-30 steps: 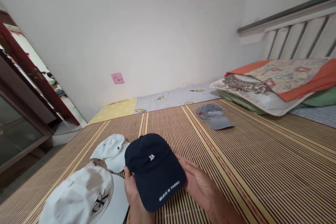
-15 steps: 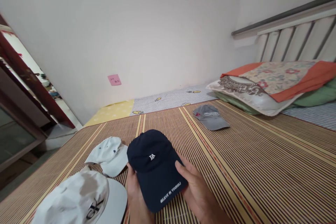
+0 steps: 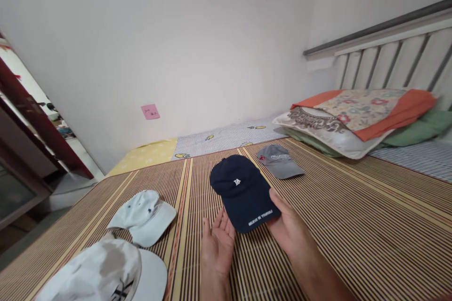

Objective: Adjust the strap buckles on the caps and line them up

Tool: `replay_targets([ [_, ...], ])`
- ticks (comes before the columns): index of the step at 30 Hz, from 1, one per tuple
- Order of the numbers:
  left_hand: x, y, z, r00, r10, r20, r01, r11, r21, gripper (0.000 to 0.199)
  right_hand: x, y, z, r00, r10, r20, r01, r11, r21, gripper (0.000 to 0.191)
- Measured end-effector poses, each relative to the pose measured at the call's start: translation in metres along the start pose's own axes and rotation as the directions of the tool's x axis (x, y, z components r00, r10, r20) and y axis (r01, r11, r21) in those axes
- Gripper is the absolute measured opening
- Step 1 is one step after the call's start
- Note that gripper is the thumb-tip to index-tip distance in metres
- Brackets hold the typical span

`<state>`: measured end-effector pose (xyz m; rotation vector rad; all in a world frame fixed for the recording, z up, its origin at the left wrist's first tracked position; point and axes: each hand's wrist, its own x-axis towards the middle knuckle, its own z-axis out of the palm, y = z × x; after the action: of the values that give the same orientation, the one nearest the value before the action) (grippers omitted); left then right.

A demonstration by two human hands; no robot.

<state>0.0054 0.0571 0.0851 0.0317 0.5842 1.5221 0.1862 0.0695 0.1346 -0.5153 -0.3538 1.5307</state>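
A navy baseball cap [image 3: 240,197] with a small white logo and white lettering along its brim is in front of me, brim toward me. My right hand [image 3: 287,221] grips the right side of the brim, thumb on top and fingers underneath. My left hand [image 3: 219,242] is palm up with spread fingers at the cap's lower left edge; whether its fingertips touch the cap I cannot tell. Beyond it, a grey cap [image 3: 280,160] rests on the striped mat [image 3: 339,225]. Two more caps are on the left: a small white cap [image 3: 143,216] and a larger white cap [image 3: 106,270] with dark lettering.
Pillows [image 3: 325,124] under an orange-edged floral cloth [image 3: 370,106] lie at the right, by the slatted headboard [image 3: 395,61]. A plain wall with a pink note [image 3: 150,112] rises behind the bed. At far left is a dark red door frame [image 3: 45,122].
The navy cap has moved away from me and to the right, toward the grey cap, with my right hand on it. My left hand has loosened and opened out.
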Motion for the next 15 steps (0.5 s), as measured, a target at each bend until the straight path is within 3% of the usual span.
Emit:
replay_targets([
  [5,-0.004,-0.007,0.008,0.993,-0.064,-0.103,0.061,0.998,-0.030,0.030,0.050,-0.019,-0.012,0.999,-0.005,-0.038,0.007,0.999,0.045,0.033],
  [9,-0.010,-0.014,0.017,0.986,-0.067,-0.155,0.067,0.998,-0.009,0.026,0.108,-0.027,-0.010,0.995,-0.063,-0.074,0.067,0.996,0.056,0.022],
  [15,-0.011,-0.026,0.022,0.977,-0.075,-0.197,0.078,0.997,0.010,0.023,0.193,-0.025,-0.016,0.989,-0.053,-0.135,0.061,0.997,0.052,0.020],
])
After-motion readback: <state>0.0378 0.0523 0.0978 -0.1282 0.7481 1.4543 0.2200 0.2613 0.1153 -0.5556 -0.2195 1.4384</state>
